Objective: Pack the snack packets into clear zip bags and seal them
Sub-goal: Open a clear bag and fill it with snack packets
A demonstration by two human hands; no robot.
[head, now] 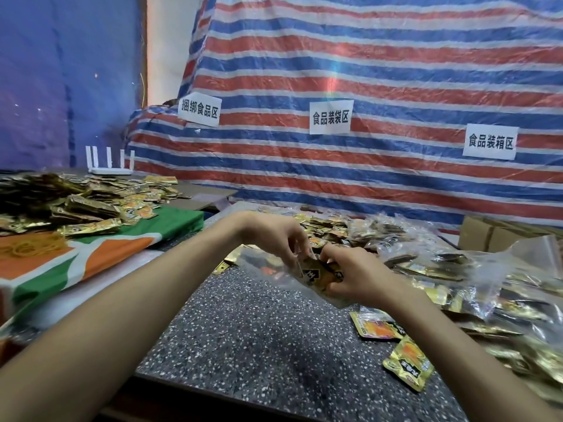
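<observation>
A clear zip bag [268,271] hangs above the speckled grey table [243,330], with gold snack packets [316,277] partly inside its mouth. My left hand [277,236] pinches the bag's upper edge with curled fingers. From the right, my right hand [353,274] grips the packets and the bag around them. Two loose gold packets [408,365] lie on the table near its right front. More packets [323,223] are spread behind my hands.
Filled clear bags [475,281] are heaped at the right, beside a cardboard box [493,236]. On the left, a green, orange and white cloth [91,257] carries a big pile of packets [61,202] and rubber bands [27,248]. A striped tarp [365,86] with paper labels closes the back.
</observation>
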